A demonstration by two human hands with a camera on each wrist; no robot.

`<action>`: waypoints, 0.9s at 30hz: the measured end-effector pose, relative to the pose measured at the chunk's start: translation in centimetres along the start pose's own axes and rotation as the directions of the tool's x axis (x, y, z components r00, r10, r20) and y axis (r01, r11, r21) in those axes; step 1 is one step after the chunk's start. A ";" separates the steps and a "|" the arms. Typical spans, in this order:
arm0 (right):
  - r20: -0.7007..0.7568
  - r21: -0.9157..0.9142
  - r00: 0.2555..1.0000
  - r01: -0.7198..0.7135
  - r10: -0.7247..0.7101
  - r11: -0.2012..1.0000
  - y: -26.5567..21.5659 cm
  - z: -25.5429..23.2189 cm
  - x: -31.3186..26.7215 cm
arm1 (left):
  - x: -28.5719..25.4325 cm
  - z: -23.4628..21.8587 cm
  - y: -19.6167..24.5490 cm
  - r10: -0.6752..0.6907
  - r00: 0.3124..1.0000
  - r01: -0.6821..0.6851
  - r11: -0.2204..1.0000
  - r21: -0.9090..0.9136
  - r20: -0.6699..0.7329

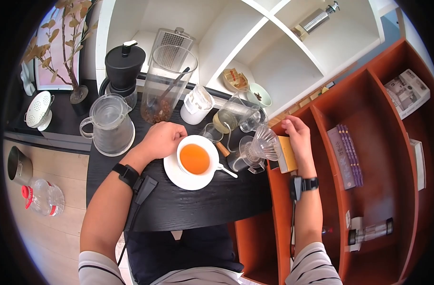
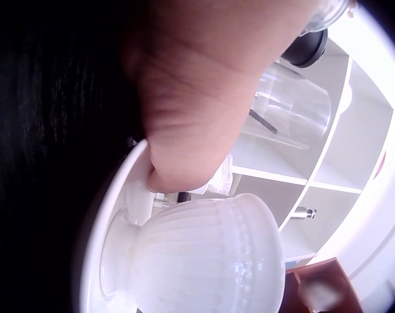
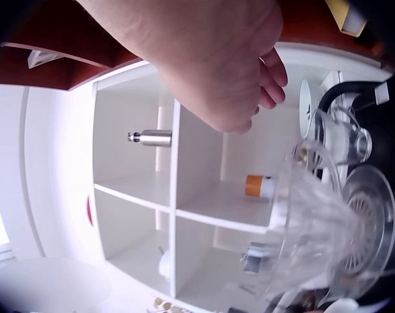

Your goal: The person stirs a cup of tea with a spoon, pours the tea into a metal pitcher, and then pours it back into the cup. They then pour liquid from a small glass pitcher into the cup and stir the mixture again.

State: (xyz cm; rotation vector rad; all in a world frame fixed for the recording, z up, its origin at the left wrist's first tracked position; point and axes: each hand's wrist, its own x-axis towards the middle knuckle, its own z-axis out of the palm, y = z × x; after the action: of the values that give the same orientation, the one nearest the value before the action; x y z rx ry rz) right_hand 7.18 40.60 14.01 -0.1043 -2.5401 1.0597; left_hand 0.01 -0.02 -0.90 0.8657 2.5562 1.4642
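A white cup (image 2: 210, 254) of orange-brown liquid (image 1: 194, 159) stands on a white saucer (image 1: 179, 181) near the middle of the black table. From the cup's right side a white spoon handle (image 1: 228, 172) reaches out over the saucer's edge. My left hand (image 1: 162, 140) pinches the saucer's far-left rim, thumb side against it in the left wrist view. My right hand (image 1: 298, 140) is raised at the right, fingers loosely bent and holding nothing. Just left of it, a ribbed clear dripper (image 1: 266, 142) sits over a glass server (image 1: 240, 160). A yellow box (image 1: 287, 154) shows beside that hand.
A lidded glass jug (image 1: 113, 130), a black grinder (image 1: 124, 66), a tall glass cylinder (image 1: 167, 71) and a white mug with a drip bag (image 1: 197, 104) line the table's back left. A glass teapot (image 1: 233, 111) stands farther right. Red-brown shelving (image 1: 331, 190) borders the right.
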 end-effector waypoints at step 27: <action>0.211 -0.195 0.961 -0.137 0.178 0.971 5.9 3.2 5.2 | -0.1 -0.2 0.2 -0.001 1.000 0.001 1.000 0.001 0.014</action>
State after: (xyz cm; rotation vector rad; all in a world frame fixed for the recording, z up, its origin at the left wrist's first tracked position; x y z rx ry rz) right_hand 0.73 43.71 9.51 -0.2525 -2.8741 0.9448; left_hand 0.14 -0.12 -0.61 0.8716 2.5468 1.4513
